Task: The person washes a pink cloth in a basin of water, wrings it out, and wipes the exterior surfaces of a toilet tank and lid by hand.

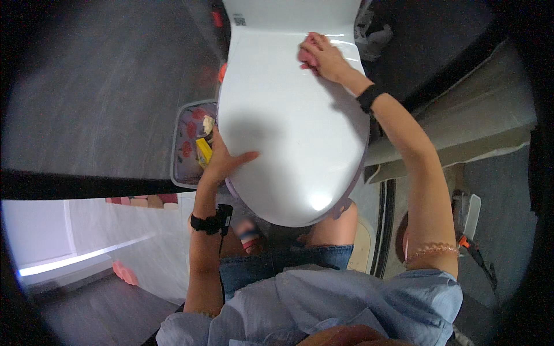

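Note:
In front of me is the closed white lid (277, 142) of a toilet. Near its hinge end, toward the right side, my right hand (329, 58) presses a pink cloth (308, 54) against the lid. Some of the cloth is hidden under my fingers. My left hand (223, 158) braces on the lid's left edge, thumb stretched over the top and fingers along the side; I see nothing held in it. A purple edging with a small tab (343, 208) shows beneath the lid's right front rim.
Left of the toilet stands a bin (174, 151) with a flower-patterned liner, holding a yellow packet (203, 151) and crumpled tissue (208, 124). A greyish curtain or sheet (454, 129) hangs on the right. Pink slippers (124, 273) lie at lower left.

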Demonstrator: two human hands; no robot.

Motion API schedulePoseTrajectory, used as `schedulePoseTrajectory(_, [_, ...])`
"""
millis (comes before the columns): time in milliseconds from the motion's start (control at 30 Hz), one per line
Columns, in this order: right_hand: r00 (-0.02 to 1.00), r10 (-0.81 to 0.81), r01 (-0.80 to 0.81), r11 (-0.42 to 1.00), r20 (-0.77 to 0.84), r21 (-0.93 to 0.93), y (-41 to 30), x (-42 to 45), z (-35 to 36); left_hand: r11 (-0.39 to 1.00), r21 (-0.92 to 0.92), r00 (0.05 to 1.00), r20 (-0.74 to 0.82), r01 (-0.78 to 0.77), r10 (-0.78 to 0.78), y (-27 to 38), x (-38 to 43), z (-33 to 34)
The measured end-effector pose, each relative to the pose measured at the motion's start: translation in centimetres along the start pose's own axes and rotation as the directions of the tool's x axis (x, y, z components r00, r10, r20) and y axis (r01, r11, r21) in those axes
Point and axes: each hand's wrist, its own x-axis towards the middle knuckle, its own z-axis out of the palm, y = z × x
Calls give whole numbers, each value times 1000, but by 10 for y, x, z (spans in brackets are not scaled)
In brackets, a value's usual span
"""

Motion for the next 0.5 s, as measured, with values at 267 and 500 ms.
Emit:
schedulePoseTrajectory(267, [993, -95, 96, 995, 69, -13, -61, 68, 28, 993, 112, 999, -15, -31, 33, 24, 6, 4])
schedulePoseTrajectory(500, [980, -193, 194, 981, 54, -10, -30, 33, 1, 990, 129, 995, -61, -65, 73, 8, -4, 2])
